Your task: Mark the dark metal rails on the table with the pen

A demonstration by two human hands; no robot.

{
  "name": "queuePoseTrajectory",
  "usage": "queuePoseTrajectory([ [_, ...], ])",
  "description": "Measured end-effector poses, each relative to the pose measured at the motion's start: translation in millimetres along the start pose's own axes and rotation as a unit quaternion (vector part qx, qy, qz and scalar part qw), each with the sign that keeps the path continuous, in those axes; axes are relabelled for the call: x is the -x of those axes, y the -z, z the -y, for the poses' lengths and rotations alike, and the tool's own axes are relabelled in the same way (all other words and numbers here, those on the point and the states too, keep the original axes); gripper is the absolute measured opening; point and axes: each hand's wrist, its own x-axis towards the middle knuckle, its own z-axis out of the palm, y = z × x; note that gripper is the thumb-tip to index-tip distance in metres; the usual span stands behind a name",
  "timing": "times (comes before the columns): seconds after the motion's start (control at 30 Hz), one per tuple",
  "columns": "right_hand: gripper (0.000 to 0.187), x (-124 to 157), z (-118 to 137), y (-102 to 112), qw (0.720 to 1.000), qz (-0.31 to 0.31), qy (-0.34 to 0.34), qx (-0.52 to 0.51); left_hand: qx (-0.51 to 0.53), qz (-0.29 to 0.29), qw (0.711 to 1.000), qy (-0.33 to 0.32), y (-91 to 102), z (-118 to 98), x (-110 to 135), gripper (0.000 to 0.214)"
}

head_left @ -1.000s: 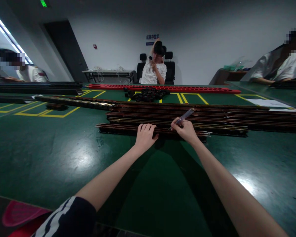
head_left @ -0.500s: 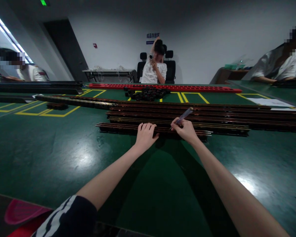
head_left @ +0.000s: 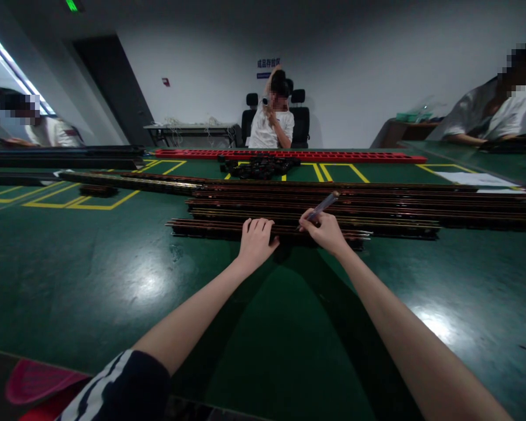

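Note:
A dark, narrow rail with thin coppery edges lies crosswise on the table, nearest to me. My left hand rests over its middle, fingers bent across the top and thumb at the near side, holding it against the table. In my right hand, pinched like a pen, is a slim screwdriver-like tool with a clear handle and a brownish end. Its thin tip points down and left to the rail; I cannot tell whether it touches. Behind lie several longer dark rails, side by side.
On the green table, a heap of small black parts lies before a long red rail. Black bars lie at far left, white paper at right. One person sits opposite; others sit at both sides.
The whole view has shifted slightly, with things sitting a little further left. Both hands keep nearly the same place and hold on the rail and the tool.

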Motion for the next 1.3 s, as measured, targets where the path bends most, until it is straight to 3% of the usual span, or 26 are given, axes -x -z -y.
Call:
queuePoseTrajectory([
  [1.3, 0.009, 0.0, -4.4, -6.8, 1.0, 0.012, 0.025, -0.008, -0.013, 0.002, 1.0, 0.0, -1.8, 1.0, 1.7, 0.045],
])
